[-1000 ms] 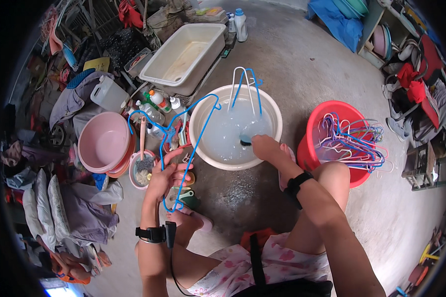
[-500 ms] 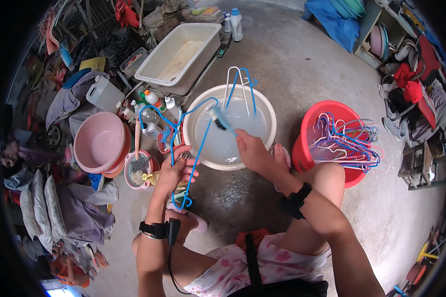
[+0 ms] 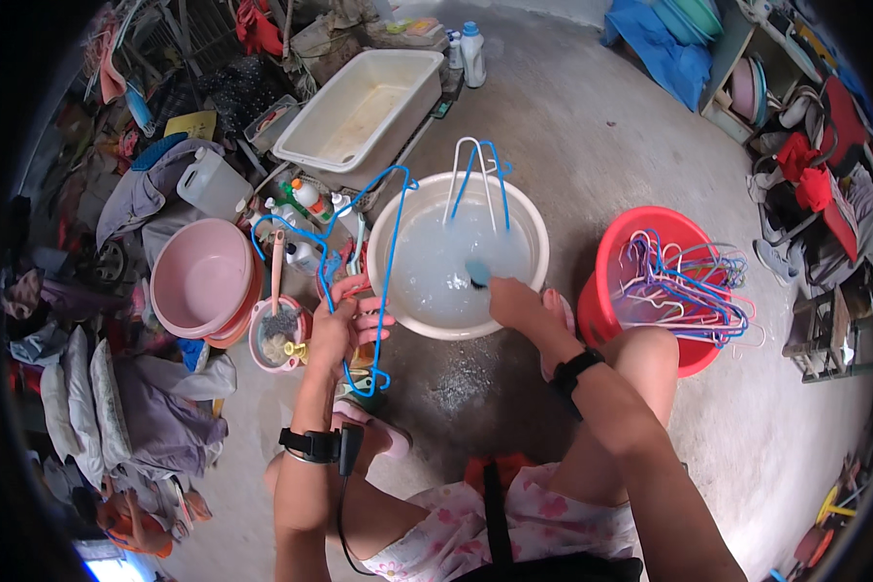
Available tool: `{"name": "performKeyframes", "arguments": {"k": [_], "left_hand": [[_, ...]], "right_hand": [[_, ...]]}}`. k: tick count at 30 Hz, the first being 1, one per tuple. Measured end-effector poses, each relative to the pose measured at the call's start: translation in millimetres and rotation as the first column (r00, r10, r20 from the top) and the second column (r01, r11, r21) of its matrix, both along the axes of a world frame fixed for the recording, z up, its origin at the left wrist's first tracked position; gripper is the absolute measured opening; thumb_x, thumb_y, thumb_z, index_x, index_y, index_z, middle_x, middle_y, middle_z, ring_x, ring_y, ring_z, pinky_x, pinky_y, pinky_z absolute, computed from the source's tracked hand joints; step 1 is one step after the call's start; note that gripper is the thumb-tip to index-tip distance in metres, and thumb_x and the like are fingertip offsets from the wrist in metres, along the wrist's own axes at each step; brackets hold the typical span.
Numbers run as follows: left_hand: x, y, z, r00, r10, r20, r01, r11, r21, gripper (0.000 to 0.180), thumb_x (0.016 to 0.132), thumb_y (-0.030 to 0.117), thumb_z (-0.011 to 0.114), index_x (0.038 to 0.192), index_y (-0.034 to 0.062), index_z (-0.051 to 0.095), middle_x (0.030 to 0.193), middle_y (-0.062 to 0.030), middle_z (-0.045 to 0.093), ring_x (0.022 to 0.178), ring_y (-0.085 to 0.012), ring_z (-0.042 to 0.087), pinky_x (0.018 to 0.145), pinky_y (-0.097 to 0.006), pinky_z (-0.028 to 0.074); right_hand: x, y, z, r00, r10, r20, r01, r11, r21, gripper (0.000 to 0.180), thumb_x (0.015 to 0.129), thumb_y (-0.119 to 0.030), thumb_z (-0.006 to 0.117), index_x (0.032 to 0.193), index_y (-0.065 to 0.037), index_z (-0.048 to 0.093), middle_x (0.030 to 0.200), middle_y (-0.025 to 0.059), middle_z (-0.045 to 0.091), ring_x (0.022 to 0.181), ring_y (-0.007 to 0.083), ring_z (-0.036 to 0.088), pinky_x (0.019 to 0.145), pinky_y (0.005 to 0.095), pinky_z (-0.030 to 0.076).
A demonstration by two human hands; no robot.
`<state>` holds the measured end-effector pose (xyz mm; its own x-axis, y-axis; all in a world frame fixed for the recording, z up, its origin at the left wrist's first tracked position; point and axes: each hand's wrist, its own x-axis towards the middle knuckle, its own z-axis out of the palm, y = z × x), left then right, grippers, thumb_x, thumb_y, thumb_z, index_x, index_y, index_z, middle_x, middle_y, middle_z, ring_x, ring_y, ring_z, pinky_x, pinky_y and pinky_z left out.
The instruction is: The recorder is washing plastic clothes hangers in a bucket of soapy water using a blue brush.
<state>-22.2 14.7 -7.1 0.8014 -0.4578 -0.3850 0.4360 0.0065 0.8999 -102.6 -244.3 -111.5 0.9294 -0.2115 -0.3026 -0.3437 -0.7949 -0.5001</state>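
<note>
A blue clothes hanger (image 3: 389, 272) rests in my left hand (image 3: 334, 335), its bar lying by the thumb while the other fingers stretch out across the frame. My right hand (image 3: 517, 304) grips a scrubbing brush (image 3: 476, 272) with a light-blue back. The brush is over the near part of a cream basin (image 3: 541, 238) of cloudy water; whether its bristles touch the water I cannot tell. A white hanger (image 3: 488, 179) and another blue hanger (image 3: 504, 194) lean against the basin's far side, partly under water.
To the right, a red bucket (image 3: 606, 238) holds several hangers. On the left stand a pink basin (image 3: 202, 276), a small pail (image 3: 262, 330) with scrubbers and several bottles (image 3: 310, 199). A big white tub (image 3: 291, 145) lies beyond. My slippered foot (image 3: 390, 436) is below my left hand.
My right hand has drawn the brush away from the held hanger, down and to the right over the basin. The left hand keeps the hanger, which has tilted slightly.
</note>
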Motion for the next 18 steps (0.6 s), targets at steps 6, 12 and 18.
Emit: {"name": "performKeyframes", "arguments": {"k": [6,12,18], "left_hand": [[6,-2,-3,0.999,0.032,-0.031,-0.033,0.998,-0.050,0.029,0.094,0.005,0.030,0.121,0.0052,0.041,0.102,-0.0225,0.061,0.079,-0.0302,0.067,0.064,-0.036,0.057],[2,-23,-6,0.999,-0.034,-0.028,0.032,0.997,-0.065,0.027,0.096,0.010,0.031,0.121,0.0042,0.040,0.101,-0.0217,0.061,0.079,-0.0295,0.066,0.065,-0.037,0.057],[0,-40,-11,0.998,-0.060,-0.032,0.056,0.993,-0.105,0.028,0.099,0.013,0.030,0.123,0.0049,0.039,0.104,-0.0230,0.060,0.080,-0.0300,0.066,0.064,-0.036,0.057]], "right_hand": [[-21,12,37,0.951,-0.126,0.282,0.063,0.973,0.222,0.024,0.086,-0.014,0.046,0.104,-0.002,0.054,0.087,0.0258,0.062,0.086,0.0423,0.060,0.077,0.0479,0.047],[-20,18,94,0.826,-0.353,0.439,0.064,0.833,0.549,0.028,0.089,-0.014,0.048,0.115,-0.004,0.048,0.075,0.0264,0.060,0.076,0.0450,0.059,0.067,0.0494,0.044],[-19,24,79,0.841,-0.274,0.466,0.017,0.874,0.485,0.032,0.088,-0.013,0.047,0.119,-0.004,0.045,0.070,0.0268,0.058,0.069,0.0443,0.058,0.062,0.0493,0.043]]}}
